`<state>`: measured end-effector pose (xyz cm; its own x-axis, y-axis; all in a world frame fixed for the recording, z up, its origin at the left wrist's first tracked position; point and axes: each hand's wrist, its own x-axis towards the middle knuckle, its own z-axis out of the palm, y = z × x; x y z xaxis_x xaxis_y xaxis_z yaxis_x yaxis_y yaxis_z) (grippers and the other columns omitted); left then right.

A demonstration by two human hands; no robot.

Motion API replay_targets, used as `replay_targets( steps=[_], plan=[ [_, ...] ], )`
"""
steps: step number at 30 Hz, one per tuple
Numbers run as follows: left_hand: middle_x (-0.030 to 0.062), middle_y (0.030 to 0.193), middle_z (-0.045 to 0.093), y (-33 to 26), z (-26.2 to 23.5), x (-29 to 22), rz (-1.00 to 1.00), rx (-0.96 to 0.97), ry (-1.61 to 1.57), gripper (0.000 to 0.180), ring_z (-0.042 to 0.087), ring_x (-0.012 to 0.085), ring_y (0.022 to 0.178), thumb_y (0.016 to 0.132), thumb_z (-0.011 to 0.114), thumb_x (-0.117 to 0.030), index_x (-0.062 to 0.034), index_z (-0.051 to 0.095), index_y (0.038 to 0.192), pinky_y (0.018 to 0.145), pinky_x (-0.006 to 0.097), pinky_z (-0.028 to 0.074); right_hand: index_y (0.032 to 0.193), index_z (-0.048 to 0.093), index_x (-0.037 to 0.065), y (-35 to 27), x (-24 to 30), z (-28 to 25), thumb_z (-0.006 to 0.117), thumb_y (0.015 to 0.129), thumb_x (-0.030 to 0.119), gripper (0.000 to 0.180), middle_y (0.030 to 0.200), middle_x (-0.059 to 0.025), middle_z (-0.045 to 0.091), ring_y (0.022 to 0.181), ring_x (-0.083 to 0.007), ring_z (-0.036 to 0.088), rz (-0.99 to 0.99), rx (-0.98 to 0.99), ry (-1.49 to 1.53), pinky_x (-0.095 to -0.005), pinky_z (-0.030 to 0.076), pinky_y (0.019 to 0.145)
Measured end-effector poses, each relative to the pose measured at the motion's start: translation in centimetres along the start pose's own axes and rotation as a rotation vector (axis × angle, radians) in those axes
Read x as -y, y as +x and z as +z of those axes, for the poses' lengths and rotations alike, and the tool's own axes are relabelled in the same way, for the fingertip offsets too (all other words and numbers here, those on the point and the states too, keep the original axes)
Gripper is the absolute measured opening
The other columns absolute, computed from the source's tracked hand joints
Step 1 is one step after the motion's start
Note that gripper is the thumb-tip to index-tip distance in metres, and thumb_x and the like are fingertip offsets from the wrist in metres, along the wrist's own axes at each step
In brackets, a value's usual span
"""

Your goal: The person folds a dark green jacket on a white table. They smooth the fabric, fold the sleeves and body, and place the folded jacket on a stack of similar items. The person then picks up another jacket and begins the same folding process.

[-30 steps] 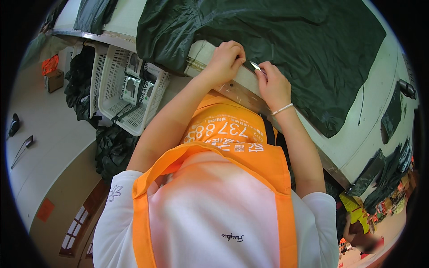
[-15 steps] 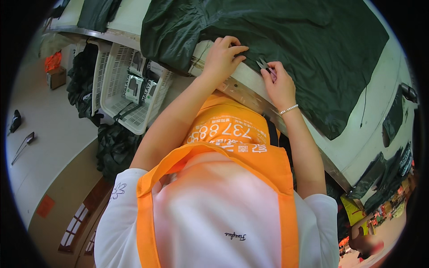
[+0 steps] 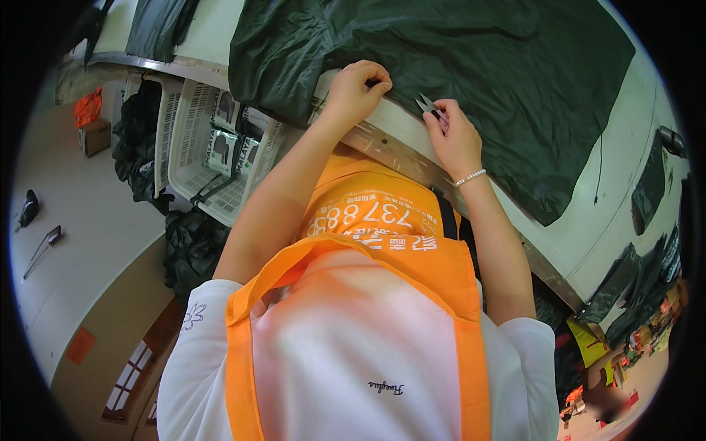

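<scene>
A large dark green garment [image 3: 471, 66] lies spread over a white table [image 3: 581, 242]. My left hand [image 3: 357, 92] is closed on the garment's near edge at the table's front. My right hand [image 3: 452, 136] holds small metal thread snips [image 3: 428, 105], their tips pointing at the fabric edge between the two hands. A bead bracelet sits on my right wrist. My orange apron and white shirt fill the lower part of the view.
White plastic baskets [image 3: 198, 147] with packaged items stand under the table at left, with dark fabric bundles [image 3: 191, 246] beside them. More dark garments [image 3: 158, 26] lie at the far left of the table and hang at right [image 3: 651, 184].
Both hands have shifted slightly along the garment's edge. The left hand has closed tighter on the fabric, and the snips stay at the edge.
</scene>
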<state>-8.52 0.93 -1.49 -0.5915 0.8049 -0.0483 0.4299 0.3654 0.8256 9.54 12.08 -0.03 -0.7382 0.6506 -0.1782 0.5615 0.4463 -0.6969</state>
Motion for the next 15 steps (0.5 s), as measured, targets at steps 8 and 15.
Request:
replay_targets(
  steps=[8,15],
  plan=[
    [0.0091,0.103,0.059,0.8,0.0,0.2,0.097,0.124,0.139,0.011,0.057,0.0209,0.09,0.076,0.068,-0.01,-0.0004,0.064,0.08,0.073,0.028,0.046,0.1,0.056,0.011,0.4,0.2,0.0,0.062,0.085,0.031,0.026,0.09,-0.0106,0.068,0.08,-0.0288,0.066,0.032,0.018,0.005,-0.0378,0.051,0.068],
    [0.0095,0.102,0.059,0.7,-0.6,1.2,0.176,0.164,0.089,0.009,0.056,0.0223,0.091,0.078,0.066,-0.009,-0.0009,0.064,0.081,0.075,0.029,0.045,0.101,0.056,0.01,0.4,0.3,0.0,0.06,0.086,0.029,0.024,0.093,-0.0101,0.066,0.082,-0.0287,0.065,-0.016,0.031,0.013,-0.0379,0.051,0.067]
  ],
)
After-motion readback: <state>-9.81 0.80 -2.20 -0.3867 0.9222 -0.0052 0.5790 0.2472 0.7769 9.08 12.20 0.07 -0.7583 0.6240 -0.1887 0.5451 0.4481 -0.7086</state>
